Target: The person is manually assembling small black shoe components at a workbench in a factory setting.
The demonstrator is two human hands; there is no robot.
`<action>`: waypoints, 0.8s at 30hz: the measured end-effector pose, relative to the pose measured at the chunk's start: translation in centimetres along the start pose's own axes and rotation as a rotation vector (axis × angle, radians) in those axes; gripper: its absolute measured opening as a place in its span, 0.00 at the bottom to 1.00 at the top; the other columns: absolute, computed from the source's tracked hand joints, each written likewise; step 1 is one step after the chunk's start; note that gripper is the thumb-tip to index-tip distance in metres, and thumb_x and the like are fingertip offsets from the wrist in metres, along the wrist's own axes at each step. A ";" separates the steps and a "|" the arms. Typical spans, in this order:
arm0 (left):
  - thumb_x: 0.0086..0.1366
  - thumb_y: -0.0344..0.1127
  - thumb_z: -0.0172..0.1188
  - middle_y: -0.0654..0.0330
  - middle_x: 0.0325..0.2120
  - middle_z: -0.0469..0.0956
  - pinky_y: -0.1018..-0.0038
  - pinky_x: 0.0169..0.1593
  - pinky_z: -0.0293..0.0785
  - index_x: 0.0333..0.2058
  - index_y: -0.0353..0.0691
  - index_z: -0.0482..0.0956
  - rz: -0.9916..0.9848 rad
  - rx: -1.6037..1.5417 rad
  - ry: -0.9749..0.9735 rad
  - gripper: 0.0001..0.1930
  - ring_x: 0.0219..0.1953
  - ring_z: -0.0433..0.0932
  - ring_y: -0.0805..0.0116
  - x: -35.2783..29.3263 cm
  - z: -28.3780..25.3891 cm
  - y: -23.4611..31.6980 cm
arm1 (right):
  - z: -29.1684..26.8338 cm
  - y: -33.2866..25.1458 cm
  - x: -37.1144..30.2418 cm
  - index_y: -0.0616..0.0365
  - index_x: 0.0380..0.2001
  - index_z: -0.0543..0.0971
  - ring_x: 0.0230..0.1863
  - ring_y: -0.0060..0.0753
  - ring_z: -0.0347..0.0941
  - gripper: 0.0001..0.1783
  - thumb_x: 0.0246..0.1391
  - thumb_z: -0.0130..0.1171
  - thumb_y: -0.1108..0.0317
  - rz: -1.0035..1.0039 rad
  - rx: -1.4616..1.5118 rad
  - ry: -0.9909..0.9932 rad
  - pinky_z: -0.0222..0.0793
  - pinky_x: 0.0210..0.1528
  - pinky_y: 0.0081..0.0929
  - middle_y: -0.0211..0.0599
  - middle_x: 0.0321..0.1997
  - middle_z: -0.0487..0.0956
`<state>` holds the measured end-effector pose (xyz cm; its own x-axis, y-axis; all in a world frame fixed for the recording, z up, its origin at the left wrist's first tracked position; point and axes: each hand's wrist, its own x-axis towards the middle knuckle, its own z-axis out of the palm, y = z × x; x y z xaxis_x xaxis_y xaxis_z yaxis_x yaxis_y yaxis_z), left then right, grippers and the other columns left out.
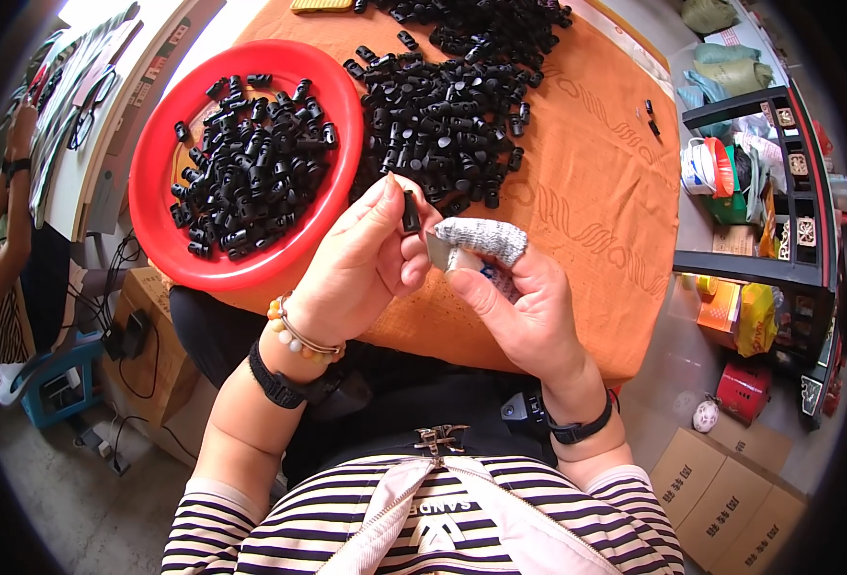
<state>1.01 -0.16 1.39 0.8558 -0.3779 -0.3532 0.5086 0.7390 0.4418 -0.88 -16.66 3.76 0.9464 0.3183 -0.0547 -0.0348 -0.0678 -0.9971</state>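
Observation:
Between the thumb and fingers of my left hand (366, 244) is a small black plastic cord lock (410, 213), held upright. My right hand (534, 302) pinches a small metal blade (439, 249) close to that piece. A grey knitted cover (486, 236) wraps my right index finger. Just beyond my hands, many loose black cord locks (447, 125) lie heaped on the orange tablecloth (596, 192). Left of the heap, a round red plastic tray (148, 196) holds more of the same black pieces (251, 177).
Two or so stray black pieces (652, 120) lie on the cloth at right. A dark shelf (759, 264) with bags and tubs stands beyond the table. Cardboard boxes (721, 494) sit on the floor at lower right. Another person's arm (11, 206) shows at far left, near a blue stool (64, 388).

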 end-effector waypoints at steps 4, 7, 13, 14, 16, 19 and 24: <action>0.67 0.45 0.45 0.67 0.20 0.66 0.86 0.19 0.54 0.39 0.43 0.67 -0.042 0.049 -0.078 0.12 0.17 0.59 0.81 -0.1 -0.6 0.5 | -0.2 -0.6 0.0 0.63 0.45 0.72 0.32 0.10 0.68 0.16 0.51 0.58 0.73 -0.011 0.020 0.003 0.65 0.33 0.11 0.28 0.34 0.77; 0.67 0.45 0.45 0.67 0.19 0.66 0.86 0.18 0.53 0.39 0.45 0.66 -0.029 0.055 -0.112 0.11 0.16 0.58 0.82 -0.1 -0.6 0.4 | 0.1 -0.1 0.0 0.63 0.46 0.71 0.32 0.12 0.69 0.18 0.51 0.57 0.73 -0.009 0.010 0.032 0.66 0.33 0.13 0.30 0.34 0.78; 0.67 0.44 0.45 0.69 0.17 0.64 0.87 0.18 0.50 0.37 0.48 0.66 -0.037 0.001 -0.149 0.08 0.15 0.55 0.84 0.1 -1.1 -0.2 | 0.4 -0.2 0.4 0.62 0.48 0.69 0.31 0.16 0.72 0.20 0.51 0.57 0.72 -0.023 -0.099 0.012 0.68 0.32 0.17 0.34 0.31 0.78; 0.67 0.44 0.45 0.69 0.17 0.63 0.87 0.18 0.49 0.37 0.48 0.66 -0.024 0.020 -0.135 0.08 0.15 0.55 0.84 0.2 -1.0 -0.3 | 0.5 -0.1 0.5 0.62 0.48 0.69 0.30 0.17 0.73 0.20 0.51 0.57 0.72 -0.052 -0.115 0.022 0.68 0.32 0.17 0.36 0.30 0.78; 0.67 0.43 0.45 0.70 0.16 0.63 0.87 0.18 0.49 0.36 0.48 0.66 -0.012 0.039 -0.120 0.07 0.15 0.55 0.85 0.2 -0.8 -0.4 | 0.6 -0.1 0.5 0.62 0.47 0.69 0.30 0.18 0.73 0.19 0.51 0.57 0.72 -0.045 -0.110 0.018 0.68 0.32 0.17 0.37 0.29 0.78; 0.67 0.43 0.45 0.70 0.16 0.62 0.88 0.17 0.48 0.36 0.47 0.66 0.010 0.048 -0.081 0.07 0.15 0.55 0.85 0.2 -0.6 -0.4 | 0.8 0.1 0.6 0.62 0.47 0.69 0.30 0.22 0.75 0.19 0.51 0.57 0.72 -0.062 -0.098 0.033 0.69 0.32 0.19 0.39 0.29 0.78; 0.68 0.42 0.44 0.70 0.16 0.62 0.88 0.17 0.49 0.35 0.47 0.65 0.016 0.084 -0.089 0.08 0.15 0.55 0.86 0.0 -0.6 -0.4 | 0.7 0.6 0.7 0.62 0.46 0.70 0.32 0.26 0.77 0.18 0.51 0.57 0.71 -0.110 -0.094 0.040 0.70 0.33 0.20 0.40 0.30 0.78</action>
<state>0.79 -0.15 0.72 0.8671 -0.4169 -0.2728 0.4976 0.6974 0.5158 -0.47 -15.84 3.04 0.9549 0.2911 0.0582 0.0978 -0.1234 -0.9875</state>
